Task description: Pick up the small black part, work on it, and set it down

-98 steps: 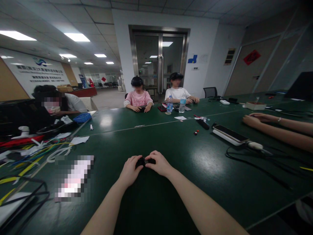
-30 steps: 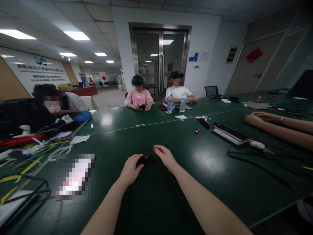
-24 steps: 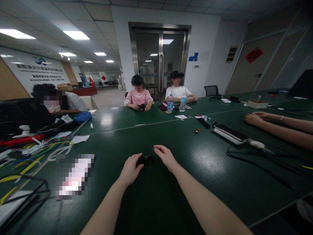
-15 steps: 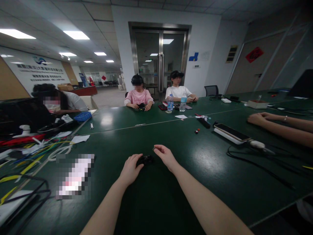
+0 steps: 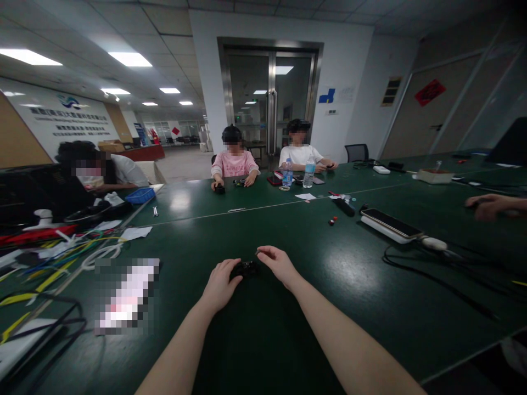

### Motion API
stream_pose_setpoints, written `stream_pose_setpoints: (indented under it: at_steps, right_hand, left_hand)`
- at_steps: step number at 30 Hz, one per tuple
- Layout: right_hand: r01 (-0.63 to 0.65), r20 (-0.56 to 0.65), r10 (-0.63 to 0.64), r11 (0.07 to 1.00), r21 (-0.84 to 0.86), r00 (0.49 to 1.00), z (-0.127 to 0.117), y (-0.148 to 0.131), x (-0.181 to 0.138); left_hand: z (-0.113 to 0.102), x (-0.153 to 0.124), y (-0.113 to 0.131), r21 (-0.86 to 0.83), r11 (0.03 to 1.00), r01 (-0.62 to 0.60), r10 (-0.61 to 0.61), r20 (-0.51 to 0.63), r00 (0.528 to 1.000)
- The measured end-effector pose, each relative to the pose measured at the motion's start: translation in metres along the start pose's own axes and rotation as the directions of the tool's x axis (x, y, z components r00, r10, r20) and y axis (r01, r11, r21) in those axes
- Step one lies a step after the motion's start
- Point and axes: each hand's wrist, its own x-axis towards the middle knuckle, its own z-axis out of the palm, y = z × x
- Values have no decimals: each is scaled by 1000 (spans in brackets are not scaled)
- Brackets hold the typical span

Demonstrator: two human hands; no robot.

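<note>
My left hand (image 5: 221, 282) clamps the black device (image 5: 247, 267), probably so it sits steady on the table (image 5: 259, 334). Just right of this grip, my right hand (image 5: 278, 265) pinches a tiny piece (image 5: 257, 252), too small for me to name.

Green table (image 5: 185, 241): small black device (image 5: 248, 269), two plastic bottles (image 5: 308, 173), white paper (image 5: 305, 196), white slab (image 5: 381, 230), black cable (image 5: 428, 282).

Glass doors (image 5: 250, 90) stand in a white wall (image 5: 343, 60) while ceiling lights (image 5: 130, 61) glow.
</note>
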Motion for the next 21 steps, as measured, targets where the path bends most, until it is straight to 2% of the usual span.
stream_pose_setpoints:
  at_steps: [5,11,17,21]
  right_hand:
    - [43,71,-35,992,-117,997,5,-8,-4]
    - [203,140,-167,931,-304,976,12,-9,-6]
    - [205,192,-134,885,-419,972,16,-7,-8]
    - [248,218,-163,852,-461,962,16,-6,-8]
  left_hand:
    - [-1,0,1,10,1000,19,-19,11,1000]
    - [2,2,-3,18,999,-30,30,-13,999]
    - [2,1,-2,19,1000,-16,16,-6,1000]
    - [1,0,-2,8,1000,-21,21,0,1000]
